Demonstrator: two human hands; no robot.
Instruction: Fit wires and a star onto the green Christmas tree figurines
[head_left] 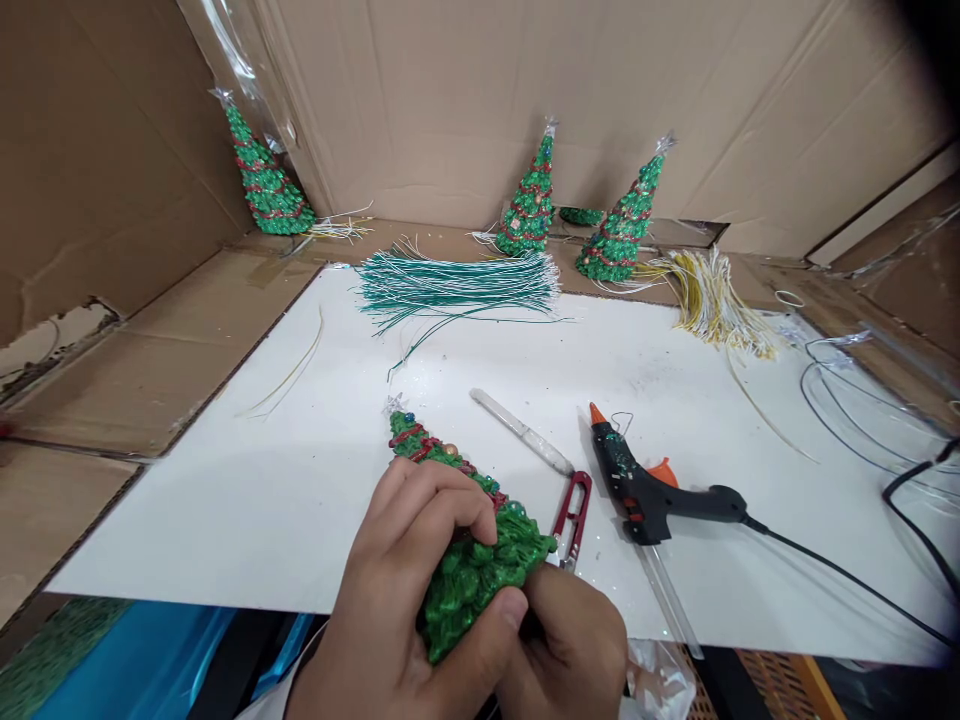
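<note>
A small green Christmas tree figure [480, 585] with red garland, coloured balls and a clear star at its tip lies tilted in my hands, its tip pointing away to the upper left. My left hand [390, 560] wraps round its side, the thumb pressed near the base. Against the tree's underside, my right hand [581, 630] is closed with curled fingers; whatever they grip is hidden. Just beyond that hand lie dark red thread snips [574, 515] and a whitish slim stick [521, 430]. A black hot glue gun [637, 480] with an orange nozzle rests farther right.
Three decorated trees [266, 190] [529, 205] [626, 225] stand along the cardboard wall [450, 120]. Bundles of green wires [457, 285] and yellow-white wires [712, 300] lie at the white board's [247, 500] back. The glue gun's cord [847, 575] runs off right.
</note>
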